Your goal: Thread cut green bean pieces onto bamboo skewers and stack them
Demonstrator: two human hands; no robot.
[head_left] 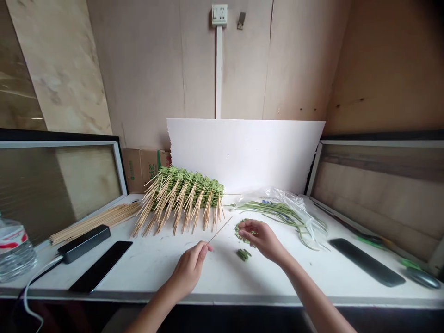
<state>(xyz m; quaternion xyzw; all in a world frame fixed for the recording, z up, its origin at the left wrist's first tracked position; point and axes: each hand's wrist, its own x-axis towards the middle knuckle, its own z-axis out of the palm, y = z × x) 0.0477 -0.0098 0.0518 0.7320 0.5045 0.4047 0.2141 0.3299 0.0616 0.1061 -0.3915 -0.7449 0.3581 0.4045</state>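
My left hand [190, 267] pinches a thin bamboo skewer [222, 227] near its lower end, and the bare stick points up to the right. Over a small pile of cut green stalk pieces [239, 230] is my right hand [258, 237], thumb and fingers curled toward each other; whatever lies between the fingertips is too small to make out. A little cluster of cut green stalks [243, 254] lies below it on the white table [215, 286]. Behind my left hand is a stack of skewers threaded with green stalk pieces [194, 185], bare stick ends toward me.
Loose bamboo skewers [97, 223], a black box with a cable [85, 241], a phone [101, 267] and a water bottle [15, 249] are at left. Long green stalks [274, 209] lie by a clear plastic bag [305, 217]. A dark flat object [366, 262] lies right.
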